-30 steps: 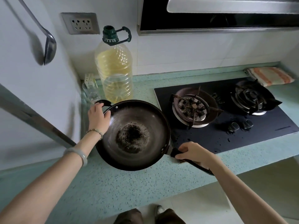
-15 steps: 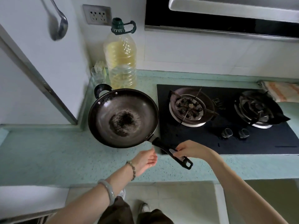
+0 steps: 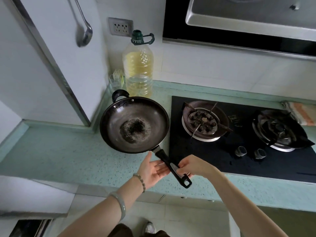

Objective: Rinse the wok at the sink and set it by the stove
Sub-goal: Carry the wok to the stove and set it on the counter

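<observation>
A black wok (image 3: 135, 124) with a dark burnt patch in its middle sits on the green countertop (image 3: 59, 158), just left of the black gas stove (image 3: 239, 137). Its long black handle (image 3: 172, 168) points toward me. My right hand (image 3: 193, 165) grips the handle near its end. My left hand (image 3: 153, 170) lies palm up with straight fingers beside and partly under the handle, on its left. No sink is in view.
A large bottle of yellow oil (image 3: 139, 69) and a small glass (image 3: 116, 82) stand behind the wok against the wall. A ladle (image 3: 83, 26) hangs at upper left. A range hood (image 3: 248, 19) overhangs the two burners. A striped cloth (image 3: 302, 113) lies at far right.
My left hand left the wok's small loop handle and came round to the long handle, beside my right hand. The view pulled back and shifted left.
</observation>
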The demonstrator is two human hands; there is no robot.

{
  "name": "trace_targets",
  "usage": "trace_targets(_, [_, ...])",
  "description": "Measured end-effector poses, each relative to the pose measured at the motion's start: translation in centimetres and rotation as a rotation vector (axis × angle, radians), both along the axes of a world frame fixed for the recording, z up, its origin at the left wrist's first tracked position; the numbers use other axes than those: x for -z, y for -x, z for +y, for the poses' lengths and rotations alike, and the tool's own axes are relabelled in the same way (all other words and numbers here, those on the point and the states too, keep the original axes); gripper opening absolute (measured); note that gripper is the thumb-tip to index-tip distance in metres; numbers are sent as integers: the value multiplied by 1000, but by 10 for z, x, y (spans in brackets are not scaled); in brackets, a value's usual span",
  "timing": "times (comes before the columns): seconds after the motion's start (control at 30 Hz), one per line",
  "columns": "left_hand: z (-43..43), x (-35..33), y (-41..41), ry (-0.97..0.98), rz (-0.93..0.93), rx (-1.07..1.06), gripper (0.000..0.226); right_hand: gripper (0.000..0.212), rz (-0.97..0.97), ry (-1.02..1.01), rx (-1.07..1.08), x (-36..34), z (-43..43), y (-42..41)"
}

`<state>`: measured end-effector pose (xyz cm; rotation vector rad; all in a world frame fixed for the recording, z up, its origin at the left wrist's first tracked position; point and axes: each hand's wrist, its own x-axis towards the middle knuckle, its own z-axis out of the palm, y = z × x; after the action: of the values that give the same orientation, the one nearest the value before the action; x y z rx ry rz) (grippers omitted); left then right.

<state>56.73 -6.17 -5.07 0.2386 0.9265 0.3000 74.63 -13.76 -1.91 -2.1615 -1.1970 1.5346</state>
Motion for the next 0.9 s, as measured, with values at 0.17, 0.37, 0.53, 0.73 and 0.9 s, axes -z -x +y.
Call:
trace_targets(0.17, [10, 6, 36, -40, 38, 78, 73, 20, 88, 45, 13, 5, 6, 37])
trace_targets(0.37, [26, 7, 90, -80, 109, 172, 80, 6, 177, 123, -31, -1, 21, 94])
trace_targets(0.53, [36, 4, 130, -112, 141, 244, 81, 15, 212, 150, -16, 2, 30, 141])
trace_targets(0.73, [52, 5, 166, -152, 169, 300, 80, 21, 244, 101, 142, 5, 35, 193])
trace_targets(0.9, [60, -2, 181, -171, 164, 334, 74, 20, 240, 69, 250, 2, 37, 220])
